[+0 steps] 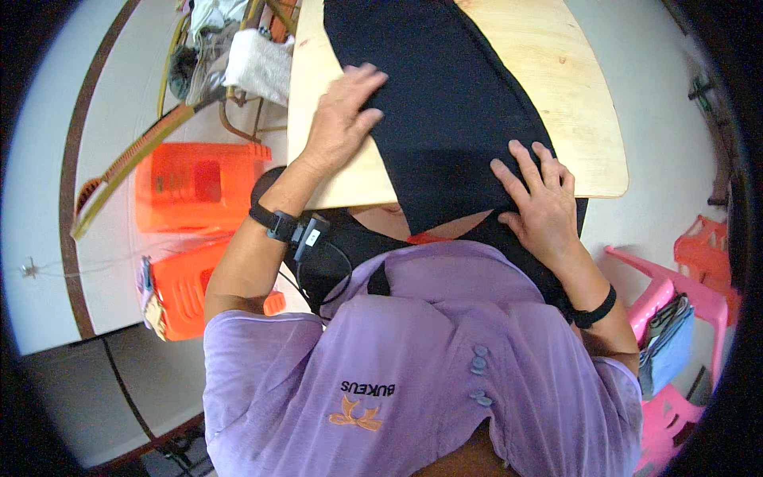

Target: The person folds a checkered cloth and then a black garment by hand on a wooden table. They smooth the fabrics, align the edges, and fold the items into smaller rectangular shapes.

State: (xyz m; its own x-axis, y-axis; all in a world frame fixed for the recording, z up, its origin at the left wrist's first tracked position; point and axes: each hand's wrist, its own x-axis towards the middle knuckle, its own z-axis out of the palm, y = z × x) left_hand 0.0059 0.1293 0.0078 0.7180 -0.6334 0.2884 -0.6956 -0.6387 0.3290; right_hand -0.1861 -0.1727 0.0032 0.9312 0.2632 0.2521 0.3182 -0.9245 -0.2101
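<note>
A long piece of black cloth [447, 113], perhaps a garment, runs lengthwise over a pale wooden tabletop [572, 89]. Its lower end hangs in a point over the table's front edge, toward my lap. My left hand [346, 119], slightly blurred, is at the cloth's left border with the fingertips over the black fabric. On the right border, near the front edge, my right hand [539, 197] rests on the fabric with its fingers spread. Neither hand grips anything. The far end of the cloth runs out of the top of the view.
A rack at the upper left bears a white towel [259, 65] and other cloths. Below it stand orange plastic stools [179, 208]. To my right are a pink plastic chair [656, 286] with folded blue fabric [670, 352] on it and a red plastic stool [703, 250]. A cable [346, 268] runs from my left wrist device.
</note>
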